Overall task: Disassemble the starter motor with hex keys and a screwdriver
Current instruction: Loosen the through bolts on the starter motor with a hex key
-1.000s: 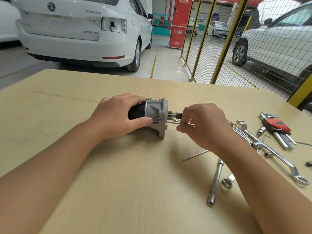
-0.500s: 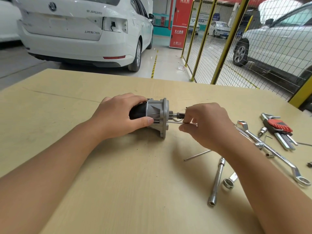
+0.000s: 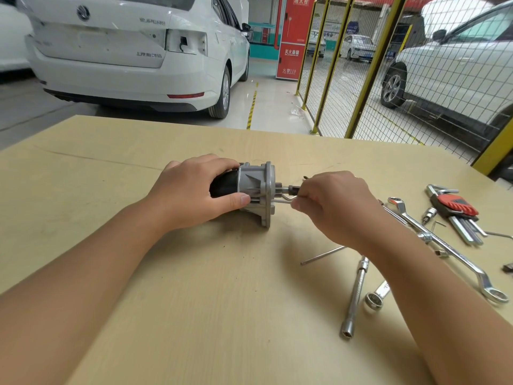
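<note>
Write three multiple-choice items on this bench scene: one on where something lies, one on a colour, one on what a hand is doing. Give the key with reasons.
1. Where does the long socket wrench lie?
A. on the table near the right forearm
B. on top of the motor
C. on the floor

2. What colour is the holder of the hex key set?
A. blue
B. red
C. green

3. What is the left hand doing?
A. resting flat on the table
B. lifting a spanner
C. gripping the starter motor

Key: 1 A, it lies on the table beside that forearm. 2 B, the holder is red. 3 C, its fingers curl round the motor body while the right hand pinches a hex key at the flange.
</note>
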The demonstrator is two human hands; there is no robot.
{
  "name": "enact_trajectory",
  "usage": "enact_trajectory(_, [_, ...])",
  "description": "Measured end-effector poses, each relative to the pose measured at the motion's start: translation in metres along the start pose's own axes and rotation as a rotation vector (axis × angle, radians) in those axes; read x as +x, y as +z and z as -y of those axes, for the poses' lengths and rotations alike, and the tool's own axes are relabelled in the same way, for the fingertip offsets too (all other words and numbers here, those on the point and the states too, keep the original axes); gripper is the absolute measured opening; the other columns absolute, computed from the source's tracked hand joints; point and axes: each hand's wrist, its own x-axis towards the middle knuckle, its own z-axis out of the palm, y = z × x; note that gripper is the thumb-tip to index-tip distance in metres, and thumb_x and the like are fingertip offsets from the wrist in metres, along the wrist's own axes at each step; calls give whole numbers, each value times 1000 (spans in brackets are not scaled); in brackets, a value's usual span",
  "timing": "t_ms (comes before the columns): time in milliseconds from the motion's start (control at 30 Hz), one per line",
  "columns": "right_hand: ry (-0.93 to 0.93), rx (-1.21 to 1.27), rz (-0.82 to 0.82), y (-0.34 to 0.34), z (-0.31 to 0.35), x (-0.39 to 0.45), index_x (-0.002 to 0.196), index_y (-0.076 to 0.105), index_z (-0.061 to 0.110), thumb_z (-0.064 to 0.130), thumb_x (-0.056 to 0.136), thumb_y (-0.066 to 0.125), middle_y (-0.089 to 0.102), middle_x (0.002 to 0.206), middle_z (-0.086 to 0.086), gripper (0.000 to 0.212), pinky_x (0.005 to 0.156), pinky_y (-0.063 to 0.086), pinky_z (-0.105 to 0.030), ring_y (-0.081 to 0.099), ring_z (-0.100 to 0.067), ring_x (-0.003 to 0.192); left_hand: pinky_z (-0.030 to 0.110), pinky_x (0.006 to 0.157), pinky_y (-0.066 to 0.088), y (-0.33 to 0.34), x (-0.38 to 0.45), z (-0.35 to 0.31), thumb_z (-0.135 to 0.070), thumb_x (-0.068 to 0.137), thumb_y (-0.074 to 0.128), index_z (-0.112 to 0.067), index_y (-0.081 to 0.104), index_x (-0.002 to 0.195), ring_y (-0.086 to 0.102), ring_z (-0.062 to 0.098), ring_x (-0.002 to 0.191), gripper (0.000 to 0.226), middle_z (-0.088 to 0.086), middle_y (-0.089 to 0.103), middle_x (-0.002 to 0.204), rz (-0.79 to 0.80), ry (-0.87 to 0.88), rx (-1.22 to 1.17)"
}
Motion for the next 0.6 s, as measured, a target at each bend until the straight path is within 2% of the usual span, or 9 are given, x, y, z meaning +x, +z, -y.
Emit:
enact_trajectory(100, [3, 50, -28, -1, 0, -1, 76, 56, 33, 42, 89, 70, 52, 71, 18, 22, 74, 39, -37, 52, -19, 83, 48, 99, 45, 0, 0, 0, -88, 73, 43, -44, 54, 136, 57, 9, 112, 78, -23, 60, 125, -1, -2, 0])
enact_trajectory(167, [5, 81, -36, -1, 1, -2, 78, 54, 35, 42, 87, 73, 50, 72, 22, 22, 76, 40, -37, 54, -17, 85, 48, 99, 45, 0, 0, 0, -88, 73, 43, -44, 54, 136, 57, 9, 112, 78, -23, 60, 125, -1, -1, -2])
enact_trajectory(300, [-5, 62, -10, -1, -1, -3, 91, 63, 31, 49, 94, 59, 65, 83, 15, 19, 80, 45, -39, 57, -18, 86, 48, 99, 45, 0, 0, 0, -88, 73, 42, -45, 54, 136, 57, 9, 112, 77, -23, 60, 124, 0, -1, -2])
enact_trajectory(400, [-12, -6, 10, 1, 0, -3, 87, 65, 25, 42, 100, 52, 65, 77, 8, 25, 78, 41, -40, 52, -24, 80, 48, 99, 45, -1, 0, -1, -87, 72, 42, -45, 54, 136, 57, 9, 111, 77, -23, 60, 124, -2, 0, -4])
enact_trajectory(500, [-12, -1, -28, 1, 1, -2, 84, 68, 28, 41, 96, 61, 62, 72, 11, 19, 72, 33, -36, 52, -22, 79, 47, 100, 45, -1, 0, -1, -87, 72, 42, -45, 54, 136, 57, 9, 112, 78, -23, 60, 125, 1, -2, -1])
enact_trajectory(600, [8, 72, -90, -1, 2, -3, 78, 67, 31, 40, 85, 76, 53, 65, 21, 15, 75, 41, -37, 56, -18, 79, 46, 100, 44, -1, 0, -1, -88, 72, 42, -45, 54, 137, 57, 9, 112, 79, -23, 60, 124, 3, -4, 7])
